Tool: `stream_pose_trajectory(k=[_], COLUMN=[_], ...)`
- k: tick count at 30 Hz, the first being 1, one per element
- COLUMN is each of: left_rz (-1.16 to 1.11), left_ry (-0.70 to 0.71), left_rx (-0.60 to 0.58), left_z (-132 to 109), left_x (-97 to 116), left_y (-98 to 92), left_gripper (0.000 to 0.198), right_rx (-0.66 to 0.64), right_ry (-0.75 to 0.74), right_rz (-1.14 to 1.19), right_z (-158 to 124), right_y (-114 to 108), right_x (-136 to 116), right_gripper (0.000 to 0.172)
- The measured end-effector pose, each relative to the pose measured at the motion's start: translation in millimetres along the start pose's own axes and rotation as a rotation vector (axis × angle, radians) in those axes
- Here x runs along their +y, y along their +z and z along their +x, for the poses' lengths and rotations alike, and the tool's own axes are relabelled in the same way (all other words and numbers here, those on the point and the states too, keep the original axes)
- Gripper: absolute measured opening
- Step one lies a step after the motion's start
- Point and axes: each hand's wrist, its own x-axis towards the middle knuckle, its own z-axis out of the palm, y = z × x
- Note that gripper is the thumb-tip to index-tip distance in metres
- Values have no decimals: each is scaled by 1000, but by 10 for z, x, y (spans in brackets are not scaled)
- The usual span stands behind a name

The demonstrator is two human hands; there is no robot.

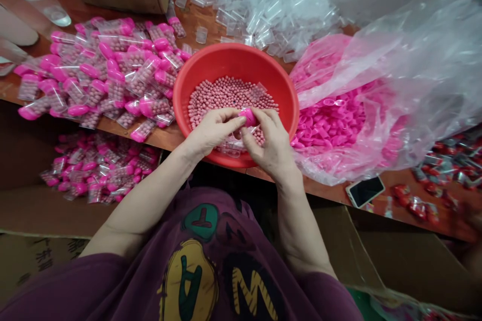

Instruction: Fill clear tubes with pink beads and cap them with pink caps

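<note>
Well, at the far left of our wooden workbench [165, 136] lies a heap of clear tubes filled with pink beads and topped with pink caps [109, 70]. A second heap of them [100, 168] sits lower down, on brown cardboard [37, 213]. Our left hand [213, 133] is curled, its thumb and fingers closed on a pink cap [247, 117], and our right hand [269, 143] pinches the same cap from the other side. Both hands meet inside a red plastic basin [235, 55] half covered with pink beads [226, 100]. Behind the basin spreads a pile of empty clear tubes [263, 10]. Further right, a clear plastic bag [399, 60] holds a mass of loose pink caps [331, 120], and beyond it lie a smartphone [365, 191] and some red-and-clear packets [448, 160].
</note>
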Motion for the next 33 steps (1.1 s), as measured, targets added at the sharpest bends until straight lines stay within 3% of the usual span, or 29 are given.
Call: stream_pose_trajectory(k=[3,8,12,16,21,24,27,29,30,31,33], left_rz=[-17,-31,-45,-13,100,214,440,605,639,661,679], left_ry=[-102,-143,-176,-186,-46,212,491,609,688,776,949], left_rx=[46,121,81,101,187,302,479,674,774,833,790], left_z=[-2,9,24,34,56,142,316,444,496,535,564], left_x=[33,77,104,87,89,261,498,596,610,598,506], left_y=[42,102,98,102,42,-298,-945,-1382,-1541,-1636,-1600], left_gripper=[37,38,30,37,41,30,10,8,17,29,45], right_rx=[-46,-27,-42,-66,-157,-114,-105,-182,-232,-281,-384], right_ry=[8,72,19,30,60,139,178,158,132,97,20], right_rz=[-223,-323,-314,-329,-27,111,33,-24,-39,-46,-56], right_z=[-14,49,89,111,236,323,377,412,438,472,560], right_y=[118,330,298,294,270,128,-1,-7,21,69,211], right_x=[-7,26,74,53,242,516,701,722,704,672,576], right_gripper=[71,57,56,51,71,55,24,20,19,19,20])
